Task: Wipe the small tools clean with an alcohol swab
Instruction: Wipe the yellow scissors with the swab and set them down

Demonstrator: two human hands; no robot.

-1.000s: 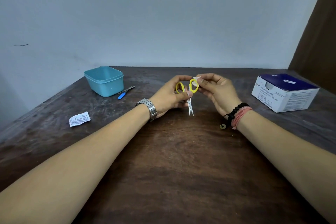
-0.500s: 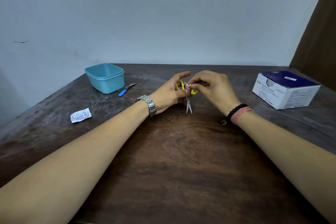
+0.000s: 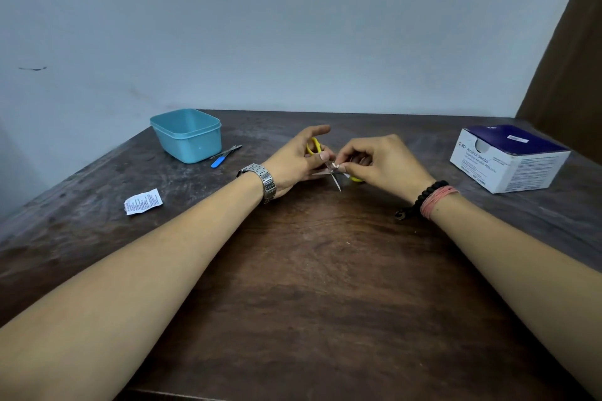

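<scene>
Above the dark table point(image 3: 293, 270), left hand point(image 3: 293, 159) grips opened scissors point(image 3: 335, 177); right hand point(image 3: 381, 163) fingers pinch swab point(image 3: 337, 167) at pivot.

We see small yellow-handled scissors point(image 3: 332, 169) opened wide, blades crossed, held above the table's middle. A white alcohol swab point(image 3: 338, 167) sits pinched at their pivot. A blue-handled tool point(image 3: 224, 156) lies far left on the table.
</scene>
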